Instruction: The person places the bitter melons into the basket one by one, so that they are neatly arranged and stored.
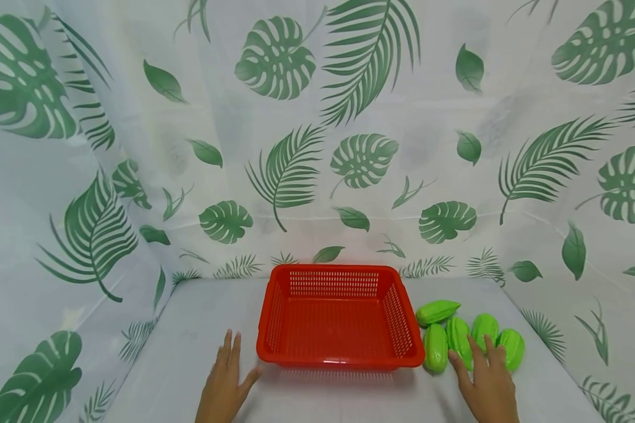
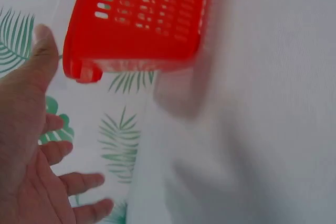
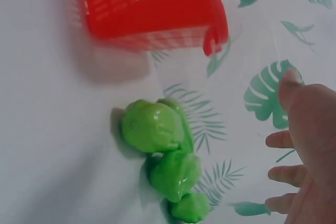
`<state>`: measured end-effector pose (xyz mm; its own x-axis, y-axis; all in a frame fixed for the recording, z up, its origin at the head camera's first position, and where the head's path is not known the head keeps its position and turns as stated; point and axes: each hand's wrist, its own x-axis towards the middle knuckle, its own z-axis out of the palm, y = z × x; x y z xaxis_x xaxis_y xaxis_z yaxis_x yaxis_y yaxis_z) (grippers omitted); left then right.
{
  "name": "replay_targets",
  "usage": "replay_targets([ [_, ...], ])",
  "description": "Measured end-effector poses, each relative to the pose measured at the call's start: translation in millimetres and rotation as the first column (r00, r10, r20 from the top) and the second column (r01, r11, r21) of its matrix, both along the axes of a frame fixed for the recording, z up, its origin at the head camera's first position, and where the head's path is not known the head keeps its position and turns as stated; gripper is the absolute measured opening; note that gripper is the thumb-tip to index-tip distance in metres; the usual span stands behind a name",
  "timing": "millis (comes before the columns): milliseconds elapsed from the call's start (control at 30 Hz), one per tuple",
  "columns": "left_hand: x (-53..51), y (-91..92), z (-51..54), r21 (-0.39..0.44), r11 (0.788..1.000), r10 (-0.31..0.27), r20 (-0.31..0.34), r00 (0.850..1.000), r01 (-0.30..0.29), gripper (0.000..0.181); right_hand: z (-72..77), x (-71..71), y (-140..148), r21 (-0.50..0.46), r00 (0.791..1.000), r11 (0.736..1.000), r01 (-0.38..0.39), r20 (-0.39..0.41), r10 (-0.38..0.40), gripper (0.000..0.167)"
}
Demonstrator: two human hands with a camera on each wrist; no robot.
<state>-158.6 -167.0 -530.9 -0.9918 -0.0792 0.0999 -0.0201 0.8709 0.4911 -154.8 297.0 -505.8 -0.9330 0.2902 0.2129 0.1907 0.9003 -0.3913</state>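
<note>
A red plastic basket with slotted walls stands on the white surface, nothing inside it. Several bright green ridged vegetables lie together at its right side; the right wrist view shows them too. My left hand, fingers spread, is at the basket's front left corner and holds nothing; in the left wrist view the hand is beside the basket. My right hand hovers with spread fingers over the near side of the vegetables, its fingertips overlapping them in the head view; whether it touches them I cannot tell.
White cloth printed with green leaves hangs behind the table and along both sides. The white tabletop extends left of the basket and in front of it. Hand shadows fall on the surface.
</note>
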Motion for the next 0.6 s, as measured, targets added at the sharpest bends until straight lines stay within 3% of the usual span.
replay_targets([
  [67, -5.1, 5.2, -1.3, 0.126, 0.992, -0.011, -0.021, 1.000, 0.014, 0.096, -2.2, 1.2, 4, -0.052, 0.992, 0.997, 0.050, -0.109, -0.055, 0.057],
  [133, -11.0, 11.9, -3.5, 0.263, 0.964, -0.014, -0.048, 0.999, 0.026, 0.093, -5.0, 1.9, 8, -0.134, 0.974, 0.985, 0.107, -0.185, -0.131, 0.048],
  [300, -24.5, 29.5, -12.3, 0.452, 0.886, -0.041, -0.145, 0.989, 0.103, 0.088, -15.4, 1.0, 20, -0.354, 0.904, 0.903, 0.242, -0.257, -0.342, 0.038],
  [433, -29.5, 37.0, -19.6, 0.466, 0.876, -0.053, -0.171, 0.984, 0.128, 0.089, -25.2, 0.2, 36, -0.502, 0.860, 0.799, 0.332, -0.188, -0.475, 0.043],
  [500, -31.1, 38.3, -21.3, 0.464, 0.878, -0.046, -0.168, 0.985, 0.120, 0.091, -28.0, 0.2, 46, -0.571, 0.851, 0.724, 0.388, -0.079, -0.519, 0.050],
  [600, -34.1, 39.9, -20.9, 0.494, 0.862, -0.040, -0.153, 0.987, 0.112, 0.095, -31.3, -1.7, 66, -0.630, 0.832, 0.613, 0.477, 0.098, -0.546, 0.059],
])
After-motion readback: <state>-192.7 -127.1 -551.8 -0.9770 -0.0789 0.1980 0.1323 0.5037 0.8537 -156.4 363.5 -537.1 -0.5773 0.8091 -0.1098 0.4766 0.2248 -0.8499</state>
